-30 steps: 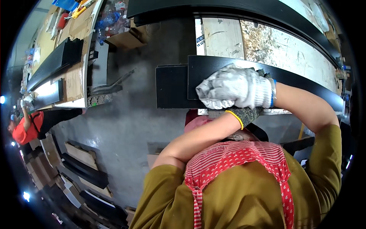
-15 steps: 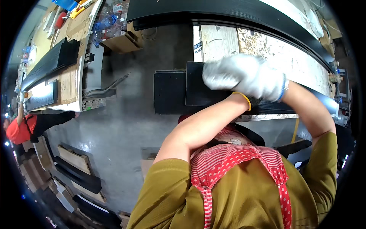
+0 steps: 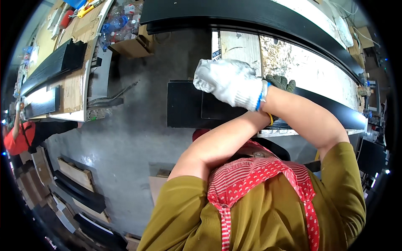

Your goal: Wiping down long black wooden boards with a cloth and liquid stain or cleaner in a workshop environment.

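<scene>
My right hand [image 3: 228,83], in a white knit glove with a blue cuff edge, reaches left across my left arm. Its fingers are folded in over the left end of a black board [image 3: 213,111]; anything inside them is hidden. Under that board, another black board [image 3: 178,104] juts out farther left. My left hand [image 3: 281,82] wears a dark glove with a yellow cuff edge. Its fingers lie stretched and slightly apart at the far edge of the upper board, while my right forearm hides the palm.
Long black boards [image 3: 259,16] lie along the far side of the worn white bench [image 3: 240,46]. A carton [image 3: 134,46] with plastic bottles stands beyond at left. Another bench [image 3: 75,83] carries black pieces, and a person in red [image 3: 19,138] stands near it.
My right hand has swept left along the board toward its end. The fingers of my left hand, hidden before, now show behind my right wrist.
</scene>
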Tool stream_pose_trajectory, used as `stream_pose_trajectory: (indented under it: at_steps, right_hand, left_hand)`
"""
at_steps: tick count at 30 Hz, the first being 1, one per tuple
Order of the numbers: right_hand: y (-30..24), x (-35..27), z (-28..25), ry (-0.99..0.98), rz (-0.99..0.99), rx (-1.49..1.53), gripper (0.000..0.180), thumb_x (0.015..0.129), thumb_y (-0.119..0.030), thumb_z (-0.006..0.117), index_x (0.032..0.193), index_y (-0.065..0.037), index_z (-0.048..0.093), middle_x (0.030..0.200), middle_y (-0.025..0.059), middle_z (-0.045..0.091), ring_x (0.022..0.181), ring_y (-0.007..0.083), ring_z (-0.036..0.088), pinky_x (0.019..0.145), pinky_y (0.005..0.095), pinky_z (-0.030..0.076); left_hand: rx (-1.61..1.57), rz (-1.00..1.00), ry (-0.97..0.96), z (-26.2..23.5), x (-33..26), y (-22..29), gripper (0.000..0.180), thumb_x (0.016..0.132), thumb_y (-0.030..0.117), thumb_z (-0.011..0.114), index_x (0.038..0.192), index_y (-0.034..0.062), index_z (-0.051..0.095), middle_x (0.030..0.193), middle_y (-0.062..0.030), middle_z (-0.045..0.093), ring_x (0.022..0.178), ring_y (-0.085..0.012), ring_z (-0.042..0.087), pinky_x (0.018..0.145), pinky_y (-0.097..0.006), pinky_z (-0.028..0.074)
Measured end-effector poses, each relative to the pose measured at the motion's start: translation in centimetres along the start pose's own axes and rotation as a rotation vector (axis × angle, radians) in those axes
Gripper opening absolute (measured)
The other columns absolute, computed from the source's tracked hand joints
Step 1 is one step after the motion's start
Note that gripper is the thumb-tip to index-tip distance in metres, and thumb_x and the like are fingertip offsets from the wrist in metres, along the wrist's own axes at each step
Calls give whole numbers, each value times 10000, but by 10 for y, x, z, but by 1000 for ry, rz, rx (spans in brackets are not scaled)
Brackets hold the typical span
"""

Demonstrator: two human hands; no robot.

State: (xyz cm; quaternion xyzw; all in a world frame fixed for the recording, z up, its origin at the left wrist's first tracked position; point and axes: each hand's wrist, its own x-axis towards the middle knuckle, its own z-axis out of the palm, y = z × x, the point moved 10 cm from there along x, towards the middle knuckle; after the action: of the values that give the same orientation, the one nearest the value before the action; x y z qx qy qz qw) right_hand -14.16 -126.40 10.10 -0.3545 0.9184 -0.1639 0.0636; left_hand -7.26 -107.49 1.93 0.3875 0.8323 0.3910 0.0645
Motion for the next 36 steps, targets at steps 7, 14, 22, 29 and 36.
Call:
stream_pose_trajectory:
  at_steps: [7,14,22,29,36]
  right_hand:
    - [-2,-12,-7,58,26,-4,167,799,-102,572,938,-37,637,982,184,639,865,369,665,741,453,553]
    - [0,-18,-3,23,113,-23,147,854,-97,517,912,-43,640,988,188,635,886,359,668,748,443,553]
    - [-11,-20,-9,103,81,-41,149,873,-116,555,905,-13,658,932,232,659,859,368,691,740,440,565]
    - [71,-18,-35,224,416,459,338,940,-365,597,984,-38,668,862,175,693,774,314,678,710,447,535]
    - [176,-277,-69,810,878,1168,553,904,-165,711,1387,-4,494,1211,156,626,1101,197,633,926,290,529]
  left_hand:
    - [17,14,-10,0,-1,4,491,933,385,522,1362,146,527,1428,-143,491,1362,-298,423,1111,-444,354]
    - [22,25,-22,2,-3,10,450,932,336,523,1340,146,544,1400,-138,515,1343,-294,443,1090,-441,376]
    - [53,34,-47,0,-13,6,407,932,280,525,1314,146,563,1368,-133,542,1321,-288,465,1065,-438,402]
    - [89,40,-136,-8,-9,11,375,932,231,526,1292,146,580,1341,-128,566,1302,-284,485,1044,-435,424]
    - [-91,-134,219,-171,-125,-21,124,836,69,559,840,98,679,873,-94,677,806,-311,653,725,-401,537]
